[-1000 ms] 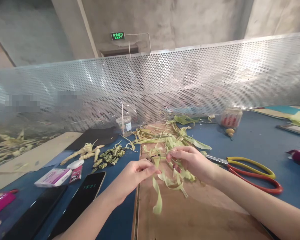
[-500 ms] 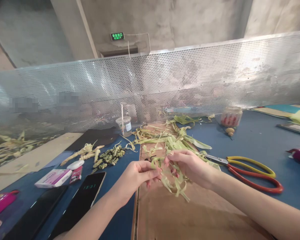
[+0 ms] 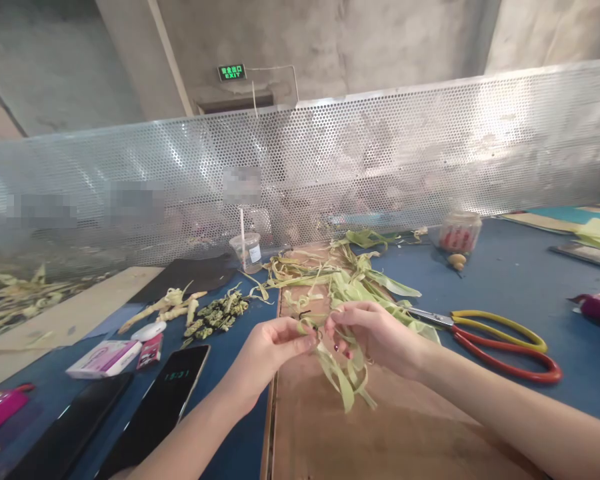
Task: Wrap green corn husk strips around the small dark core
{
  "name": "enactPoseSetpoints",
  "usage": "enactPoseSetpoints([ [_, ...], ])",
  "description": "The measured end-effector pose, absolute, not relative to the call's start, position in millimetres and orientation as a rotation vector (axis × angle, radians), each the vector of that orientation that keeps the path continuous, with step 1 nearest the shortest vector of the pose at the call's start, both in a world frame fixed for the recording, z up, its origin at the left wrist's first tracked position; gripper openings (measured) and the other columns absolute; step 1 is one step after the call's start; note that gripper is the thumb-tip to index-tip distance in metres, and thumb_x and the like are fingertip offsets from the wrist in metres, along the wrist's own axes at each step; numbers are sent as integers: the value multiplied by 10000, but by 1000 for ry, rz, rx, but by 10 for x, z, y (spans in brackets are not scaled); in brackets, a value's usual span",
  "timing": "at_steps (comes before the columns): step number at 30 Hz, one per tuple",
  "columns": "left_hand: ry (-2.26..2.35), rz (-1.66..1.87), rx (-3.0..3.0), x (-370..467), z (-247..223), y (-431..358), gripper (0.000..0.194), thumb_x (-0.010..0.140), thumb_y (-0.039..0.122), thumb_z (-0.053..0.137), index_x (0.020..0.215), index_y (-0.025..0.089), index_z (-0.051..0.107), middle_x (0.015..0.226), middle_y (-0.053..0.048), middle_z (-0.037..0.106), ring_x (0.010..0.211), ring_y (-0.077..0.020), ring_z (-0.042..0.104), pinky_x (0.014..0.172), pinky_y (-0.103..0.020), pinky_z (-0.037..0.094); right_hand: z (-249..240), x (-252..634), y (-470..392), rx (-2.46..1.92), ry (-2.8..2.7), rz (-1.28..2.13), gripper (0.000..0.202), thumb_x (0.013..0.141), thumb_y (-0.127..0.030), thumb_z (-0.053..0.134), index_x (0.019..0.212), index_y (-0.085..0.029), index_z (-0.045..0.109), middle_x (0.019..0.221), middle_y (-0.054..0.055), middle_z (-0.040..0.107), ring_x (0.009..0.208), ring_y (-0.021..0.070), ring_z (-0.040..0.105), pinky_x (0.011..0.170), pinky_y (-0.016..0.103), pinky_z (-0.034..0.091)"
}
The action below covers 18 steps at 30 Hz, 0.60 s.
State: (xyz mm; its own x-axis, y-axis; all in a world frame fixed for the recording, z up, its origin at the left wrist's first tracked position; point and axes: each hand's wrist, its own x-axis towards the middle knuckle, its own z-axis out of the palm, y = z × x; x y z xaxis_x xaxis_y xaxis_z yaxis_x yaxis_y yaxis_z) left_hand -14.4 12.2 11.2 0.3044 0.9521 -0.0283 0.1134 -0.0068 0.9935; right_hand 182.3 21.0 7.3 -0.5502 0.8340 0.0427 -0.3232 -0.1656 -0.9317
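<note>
My left hand (image 3: 279,341) pinches a pale green strip of dried husk between thumb and fingers, above a brown board. My right hand (image 3: 371,331) is close beside it, fingertips closed on the same husk strip (image 3: 349,387), whose loose ends dangle below and curl. A heap of green and straw-coloured husk leaves (image 3: 353,283) lies just beyond my hands. Scissors (image 3: 505,337) with one yellow and one red handle loop lie right of my right hand, blades toward the husks. What sits between my fingertips is partly hidden.
The brown board (image 3: 380,433) rests on a blue table. At left are two phones (image 3: 155,407), a small box (image 3: 104,358), dark green twisted pieces (image 3: 217,315) and pale root-like pieces (image 3: 173,307). A plastic cup (image 3: 247,252), a glass jar (image 3: 460,233) and a perforated metal screen (image 3: 300,167) stand behind.
The dangling strip ends hang a little lower and have shifted. Both hands keep nearly the same place, pinching close together; the view has moved slightly.
</note>
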Motion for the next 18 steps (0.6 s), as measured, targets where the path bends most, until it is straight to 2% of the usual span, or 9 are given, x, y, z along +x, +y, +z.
enactPoseSetpoints([
  [4, 1043, 903, 1367, -140, 121, 117, 348, 660, 271, 731, 961, 184, 579, 696, 0, 640, 664, -147, 573, 640, -259, 421, 73, 1830, 225, -687, -1345, 1789, 174, 787, -274, 568, 759, -112, 626, 665, 45, 607, 527, 107, 553, 488, 218, 380],
  [7, 1000, 819, 1356, -129, 129, 101, 434, 664, 233, 726, 1069, 177, 582, 756, -23, 651, 695, -145, 572, 655, -252, 426, 80, 1831, 219, -703, -1417, 1753, 209, 800, -309, 564, 766, -114, 629, 579, 28, 573, 513, 108, 529, 506, 225, 379],
  [12, 950, 782, 1343, -115, 141, 72, 340, 675, 237, 721, 1000, 171, 647, 881, -57, 660, 751, -146, 571, 641, -234, 415, 86, 1821, 202, -756, -1523, 1661, 220, 791, -333, 587, 771, -125, 654, 590, -8, 511, 462, 64, 393, 450, 213, 268],
  [18, 883, 782, 1192, -111, 104, 81, 400, 651, 231, 749, 1032, 175, 637, 978, -83, 658, 909, -199, 598, 789, -295, 445, 96, 1820, 203, -791, -1622, 1538, 203, 782, -321, 596, 773, -132, 671, 543, -30, 441, 497, 74, 356, 484, 224, 249],
])
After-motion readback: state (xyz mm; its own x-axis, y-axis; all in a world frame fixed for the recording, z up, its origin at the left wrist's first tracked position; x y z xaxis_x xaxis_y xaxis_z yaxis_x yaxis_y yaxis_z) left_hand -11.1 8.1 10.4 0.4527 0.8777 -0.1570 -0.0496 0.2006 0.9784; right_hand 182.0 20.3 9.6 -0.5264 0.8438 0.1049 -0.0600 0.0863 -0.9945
